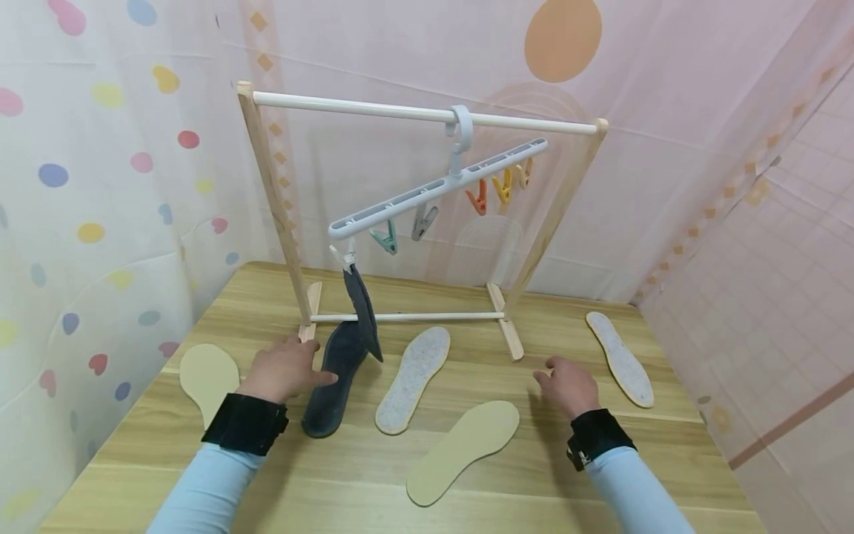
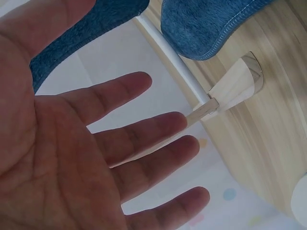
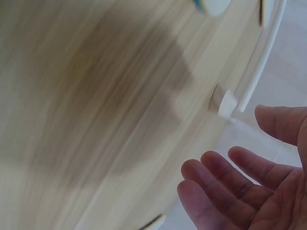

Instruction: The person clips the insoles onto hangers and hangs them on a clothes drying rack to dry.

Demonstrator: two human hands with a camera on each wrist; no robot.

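tabletop [image 3: 96, 120] motion-blurred in right wrist view, forearms cut off

Dark blue insole [image 1: 333, 386]: fabric-faced, fuzzy nap, lighter stitched edge visible in left wrist view [image 2: 211, 24]. Lies flat on wooden tabletop, heel toward viewer, toe pointing toward rack's lower rail. Left edge just at fingertips of left hand [image 1: 283, 368]; contact not clear.

Second dark blue insole [image 1: 363, 304]: same colour, hangs clipped from end peg of hanger, tilted, lower end overlapping toe of flat one. In left wrist view its edge shows behind the fingers [image 2: 81, 36].
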